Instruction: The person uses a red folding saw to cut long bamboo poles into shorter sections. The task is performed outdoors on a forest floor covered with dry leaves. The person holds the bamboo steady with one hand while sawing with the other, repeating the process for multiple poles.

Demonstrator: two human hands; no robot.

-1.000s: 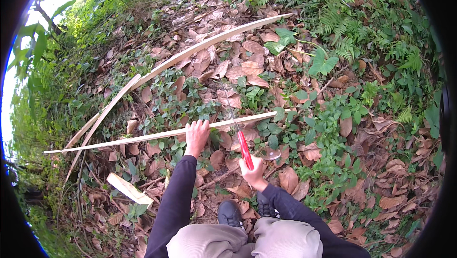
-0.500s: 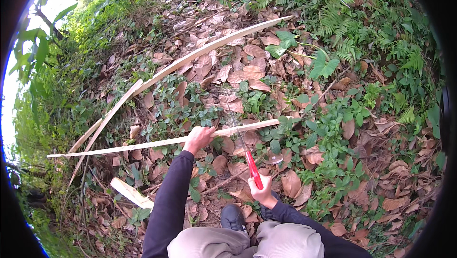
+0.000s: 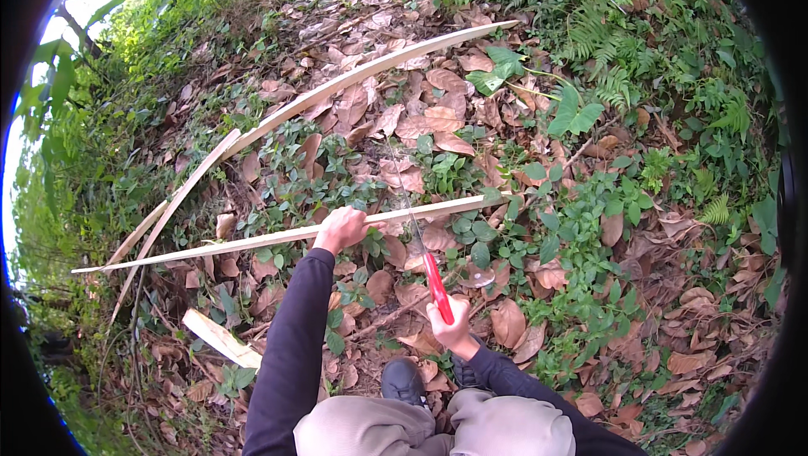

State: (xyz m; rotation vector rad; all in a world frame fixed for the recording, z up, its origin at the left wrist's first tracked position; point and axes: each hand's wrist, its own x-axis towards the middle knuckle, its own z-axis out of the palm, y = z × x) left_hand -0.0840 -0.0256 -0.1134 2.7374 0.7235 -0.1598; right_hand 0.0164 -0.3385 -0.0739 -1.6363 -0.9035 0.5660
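A long, pale wooden strip (image 3: 210, 250) runs across in front of me, raised a little on the right. My left hand (image 3: 342, 230) is closed round it near the middle. To the right of that hand, the thin blade of a red-handled handsaw (image 3: 437, 287) crosses the strip, its far tip reaching over the leaves. My right hand (image 3: 452, 322) is wrapped round the lower end of the saw's handle. I cannot tell how deep the blade sits in the wood.
A longer wooden strip (image 3: 353, 76) lies beyond on dry leaves. Another narrow strip (image 3: 181, 195) slants across its left end. A short split piece of wood (image 3: 220, 338) rests at lower left. My shoes (image 3: 403, 380) stand close by; ferns (image 3: 602, 44) and low plants grow on the right.
The view has shifted slightly. My right hand and the saw have moved a little forward and left; my left hand keeps its hold on the strip.
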